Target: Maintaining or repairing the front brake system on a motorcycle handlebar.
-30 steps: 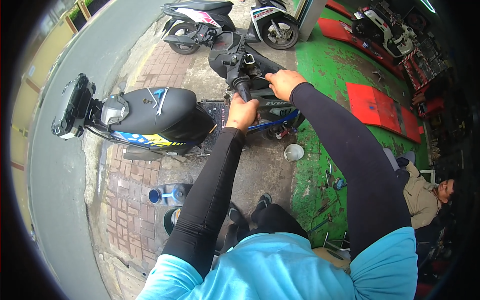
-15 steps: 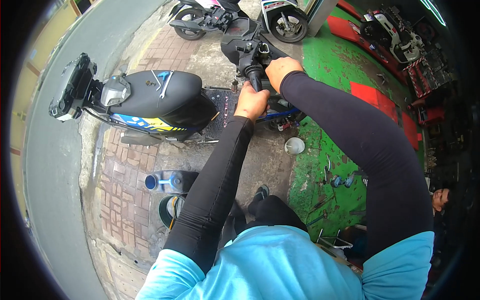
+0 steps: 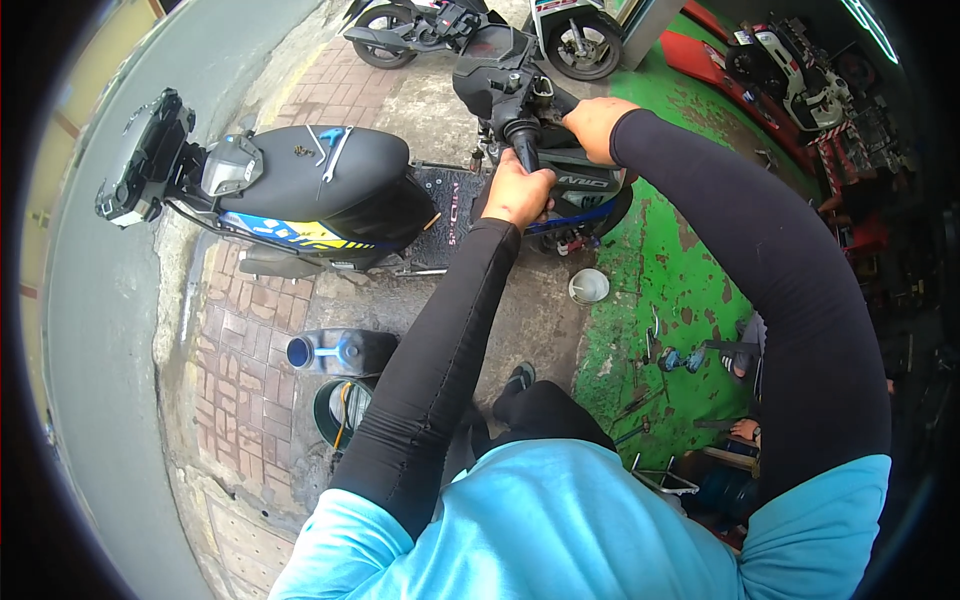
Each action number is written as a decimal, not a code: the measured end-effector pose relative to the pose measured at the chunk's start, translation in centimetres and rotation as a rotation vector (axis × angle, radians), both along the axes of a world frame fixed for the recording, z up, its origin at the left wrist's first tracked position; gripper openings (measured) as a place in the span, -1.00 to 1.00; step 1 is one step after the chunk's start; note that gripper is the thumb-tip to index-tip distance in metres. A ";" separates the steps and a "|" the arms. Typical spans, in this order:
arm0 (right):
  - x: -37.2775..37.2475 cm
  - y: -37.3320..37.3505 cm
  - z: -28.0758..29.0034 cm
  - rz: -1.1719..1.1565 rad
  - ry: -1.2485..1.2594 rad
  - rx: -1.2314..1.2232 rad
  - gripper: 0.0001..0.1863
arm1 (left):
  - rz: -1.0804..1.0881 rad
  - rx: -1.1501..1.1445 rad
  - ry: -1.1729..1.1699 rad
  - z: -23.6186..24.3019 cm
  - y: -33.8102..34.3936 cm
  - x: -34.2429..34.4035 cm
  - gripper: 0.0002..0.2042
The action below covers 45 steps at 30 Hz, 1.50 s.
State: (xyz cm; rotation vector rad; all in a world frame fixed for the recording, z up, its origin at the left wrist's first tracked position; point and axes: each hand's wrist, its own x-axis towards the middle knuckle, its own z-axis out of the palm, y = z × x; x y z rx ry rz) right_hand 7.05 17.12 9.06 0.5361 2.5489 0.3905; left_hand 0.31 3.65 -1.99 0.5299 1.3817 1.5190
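Observation:
A scooter with a dark, partly uncovered handlebar stands in front of me. My left hand is closed around the black handlebar grip on the near side. Farther right, my right hand is closed beside the black front part of the handlebar; its fingertips are hidden, so what it holds cannot be made out. On the black seat lie a combination wrench, a blue-handled hex key and some small brass-coloured pieces.
A dark jug and a round tub stand below the scooter. A white bucket sits on the paving edge. Cordless drill and tools lie on the green floor. Another person's hand shows at right. Parked motorcycles stand beyond.
My right hand has moved right, away from the handlebar's middle. The left hand stays on the grip. The handlebar sits slightly farther right in view. The other person's hand and foot now show.

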 end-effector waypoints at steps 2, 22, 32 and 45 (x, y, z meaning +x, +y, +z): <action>0.3 0.8 -0.3 -0.013 0.079 -0.052 -0.71 | -0.002 0.004 0.001 -0.2 0.3 0.0 -0.47; 4.2 3.7 -6.4 -0.033 0.335 -0.286 -0.74 | 0.022 -0.144 0.209 -2.9 -3.7 -3.4 -0.62; 6.9 -2.8 -14.5 -0.512 1.078 -0.565 -0.71 | -0.035 -0.032 -0.017 -1.6 -1.5 -1.2 -0.63; 7.1 -2.8 -11.1 -0.477 1.275 -0.370 -0.69 | 0.052 -0.004 -0.001 0.8 1.4 1.6 -0.37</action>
